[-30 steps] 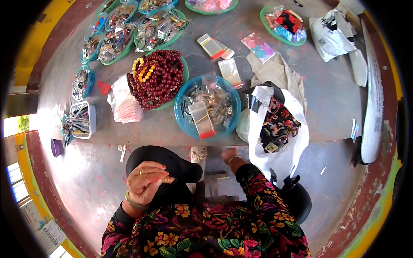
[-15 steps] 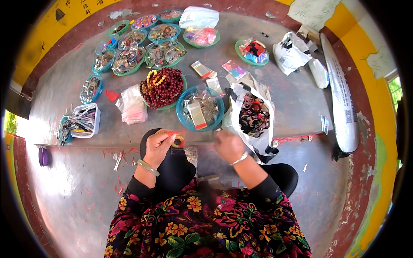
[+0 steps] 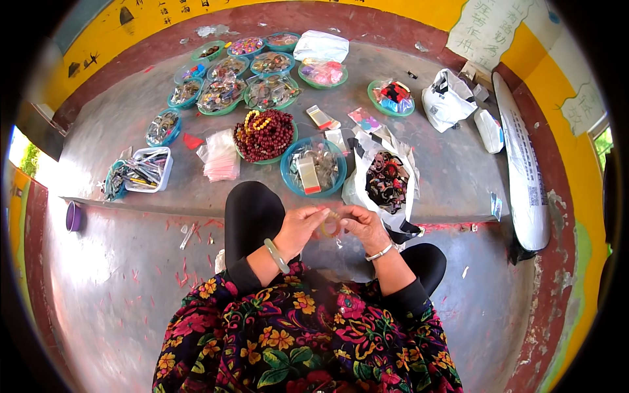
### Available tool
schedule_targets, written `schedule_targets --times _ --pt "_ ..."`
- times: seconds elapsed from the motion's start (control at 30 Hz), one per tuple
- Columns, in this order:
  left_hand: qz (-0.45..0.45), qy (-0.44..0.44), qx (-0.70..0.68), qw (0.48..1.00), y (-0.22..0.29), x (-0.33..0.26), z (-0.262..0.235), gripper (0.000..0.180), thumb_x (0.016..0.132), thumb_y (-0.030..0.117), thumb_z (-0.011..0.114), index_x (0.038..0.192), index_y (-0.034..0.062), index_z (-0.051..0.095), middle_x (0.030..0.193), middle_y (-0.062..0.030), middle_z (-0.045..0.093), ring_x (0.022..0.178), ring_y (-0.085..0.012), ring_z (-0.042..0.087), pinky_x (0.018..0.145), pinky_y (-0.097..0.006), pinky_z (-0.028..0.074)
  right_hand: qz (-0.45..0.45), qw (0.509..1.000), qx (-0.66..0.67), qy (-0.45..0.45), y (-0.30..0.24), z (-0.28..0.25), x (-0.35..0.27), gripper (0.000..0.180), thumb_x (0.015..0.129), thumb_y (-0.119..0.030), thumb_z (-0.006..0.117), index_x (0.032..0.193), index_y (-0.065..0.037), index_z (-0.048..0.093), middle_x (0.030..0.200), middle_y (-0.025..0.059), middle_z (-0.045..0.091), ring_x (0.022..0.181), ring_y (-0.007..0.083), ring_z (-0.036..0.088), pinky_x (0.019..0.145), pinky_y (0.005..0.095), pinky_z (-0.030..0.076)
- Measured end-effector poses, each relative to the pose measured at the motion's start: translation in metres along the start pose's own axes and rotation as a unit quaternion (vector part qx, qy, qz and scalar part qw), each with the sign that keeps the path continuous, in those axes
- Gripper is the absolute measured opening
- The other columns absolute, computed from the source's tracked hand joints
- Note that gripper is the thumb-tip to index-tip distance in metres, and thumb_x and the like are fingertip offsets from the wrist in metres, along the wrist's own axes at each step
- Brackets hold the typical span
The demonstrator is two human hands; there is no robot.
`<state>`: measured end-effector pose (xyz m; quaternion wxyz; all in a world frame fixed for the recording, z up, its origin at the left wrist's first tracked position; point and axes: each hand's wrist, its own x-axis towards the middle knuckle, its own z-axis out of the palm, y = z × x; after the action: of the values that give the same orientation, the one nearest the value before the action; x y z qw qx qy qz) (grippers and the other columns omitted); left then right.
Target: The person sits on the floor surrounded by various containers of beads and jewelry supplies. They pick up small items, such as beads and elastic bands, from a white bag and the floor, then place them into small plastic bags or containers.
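Both hands meet over the lap. Left hand and right hand each pinch one small orange-tan bracelet stretched between the fingertips. Blue bowl of clear packets sits at 12 o'clock from the bracelet, near. White bag of dark trinkets at 1 o'clock. Bowl of red beads farther out at 11 o'clock.

A single head-worn fisheye looks steeply down from close above the lap, facing the raised floor ledge, whose far bowls probably blur.
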<state>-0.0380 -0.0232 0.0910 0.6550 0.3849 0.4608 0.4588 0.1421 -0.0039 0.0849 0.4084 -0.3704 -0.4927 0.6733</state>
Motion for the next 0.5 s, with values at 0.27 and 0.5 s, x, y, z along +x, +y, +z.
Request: schedule_targets --times 0.27,0.5 --pt "-0.026 -0.052 -0.001 0.998 -0.008 -0.005 0.014 0.025 0.09 0.015 0.051 0.101 -0.005 0.059 0.091 -0.0073 0.061 0.074 -0.0112 0.059 0.064 -0.023 0.052 -0.029 0.999 -0.001 0.035 0.008 -0.005 -0.005 0.012 0.076 -0.004 0.066 0.088 0.0 0.067 0.082 0.0043 0.061 0.071 0.0106 0.056 0.063 0.0214 0.044" --pt "-0.037 -0.051 -0.085 0.994 -0.01 -0.004 0.018 0.019 0.089 0.01 0.05 0.103 -0.0034 0.055 0.091 -0.0062 0.059 0.085 -0.0139 0.06 0.075 -0.026 0.052 0.006 0.994 0.051 0.092 0.013 -0.004 -0.009 0.009 0.075 -0.003 0.067 0.082 0.002 0.067 0.079 0.0039 0.061 0.07 0.0104 0.055 0.062 0.0212 0.043"
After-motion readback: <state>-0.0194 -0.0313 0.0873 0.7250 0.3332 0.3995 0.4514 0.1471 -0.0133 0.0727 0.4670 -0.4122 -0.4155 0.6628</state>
